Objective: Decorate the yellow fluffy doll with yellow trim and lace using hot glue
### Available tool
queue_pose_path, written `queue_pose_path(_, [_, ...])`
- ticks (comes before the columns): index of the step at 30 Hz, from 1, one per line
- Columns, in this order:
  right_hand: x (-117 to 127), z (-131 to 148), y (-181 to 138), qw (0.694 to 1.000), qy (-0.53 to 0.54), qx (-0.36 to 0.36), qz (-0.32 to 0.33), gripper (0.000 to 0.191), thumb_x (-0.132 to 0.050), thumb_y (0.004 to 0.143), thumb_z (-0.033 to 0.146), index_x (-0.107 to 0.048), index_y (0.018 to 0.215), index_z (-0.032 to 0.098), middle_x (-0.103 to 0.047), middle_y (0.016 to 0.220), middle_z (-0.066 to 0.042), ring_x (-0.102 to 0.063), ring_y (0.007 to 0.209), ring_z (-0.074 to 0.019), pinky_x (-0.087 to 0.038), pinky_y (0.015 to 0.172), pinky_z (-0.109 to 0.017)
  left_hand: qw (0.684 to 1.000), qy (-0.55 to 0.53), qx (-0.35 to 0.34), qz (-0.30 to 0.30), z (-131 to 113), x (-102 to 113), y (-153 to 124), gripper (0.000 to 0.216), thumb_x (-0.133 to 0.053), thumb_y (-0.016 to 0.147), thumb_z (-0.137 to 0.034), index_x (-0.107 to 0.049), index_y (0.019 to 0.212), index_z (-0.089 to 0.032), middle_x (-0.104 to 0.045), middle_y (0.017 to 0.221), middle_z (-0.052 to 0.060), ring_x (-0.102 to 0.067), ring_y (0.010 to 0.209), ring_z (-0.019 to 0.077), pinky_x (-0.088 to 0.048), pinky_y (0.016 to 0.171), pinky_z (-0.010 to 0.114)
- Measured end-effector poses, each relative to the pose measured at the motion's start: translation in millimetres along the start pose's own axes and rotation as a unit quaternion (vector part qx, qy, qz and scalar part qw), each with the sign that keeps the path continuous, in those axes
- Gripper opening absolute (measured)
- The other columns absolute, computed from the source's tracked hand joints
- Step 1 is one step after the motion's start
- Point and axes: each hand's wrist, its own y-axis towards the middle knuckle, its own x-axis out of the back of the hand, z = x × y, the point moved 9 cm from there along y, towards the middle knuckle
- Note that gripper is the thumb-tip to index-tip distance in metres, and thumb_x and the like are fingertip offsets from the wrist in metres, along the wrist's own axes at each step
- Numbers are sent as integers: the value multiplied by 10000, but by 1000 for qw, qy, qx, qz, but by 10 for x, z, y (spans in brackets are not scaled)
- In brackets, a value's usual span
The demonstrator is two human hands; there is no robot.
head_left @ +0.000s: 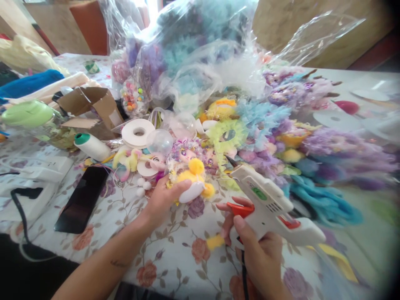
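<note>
My left hand [164, 196] is closed around a small doll [191, 191] with a yellow plush body, a white oval patch and round yellow pompoms. A doll face with curly purple hair [186, 152] shows just above the pompoms; whether it belongs to the held doll, I cannot tell. In my right hand [254, 246] is a white hot glue gun [262, 196] with an orange trigger. Its nozzle points up and left, a short way right of the doll and apart from it. White pompoms [143, 186] lie beside my left wrist.
A black phone [81, 200] and a power strip [46, 179] lie on the left. Behind them are a thread cone [92, 146], ribbon roll [138, 132] and cardboard box [90, 106]. Dolls and tulle [262, 121] crowd the right, below a large plastic bag [203, 50].
</note>
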Motion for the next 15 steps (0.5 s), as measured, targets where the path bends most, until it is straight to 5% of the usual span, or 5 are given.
queue_pose_path(5, [8,16,7,1000,20,2,-18,287,-620,931,363,-615,1173,210,-656,658,14,-554,458,-122,-504,465,-263,996,92,-13,4,-57,6,-31,337,-768,790,-348,-735,1057,-146,-747,1092,88,-663,1057,291,-508,914,319])
queue_pose_path(15, [10,-9,-8,1000,4,-3,-7,283,-596,946,368,-621,1169,196,-610,588,26,-538,464,-124,-481,442,-240,998,-17,39,42,102,-25,18,336,-722,820,-393,-732,1031,-132,-745,1047,98,-675,961,262,-515,810,304])
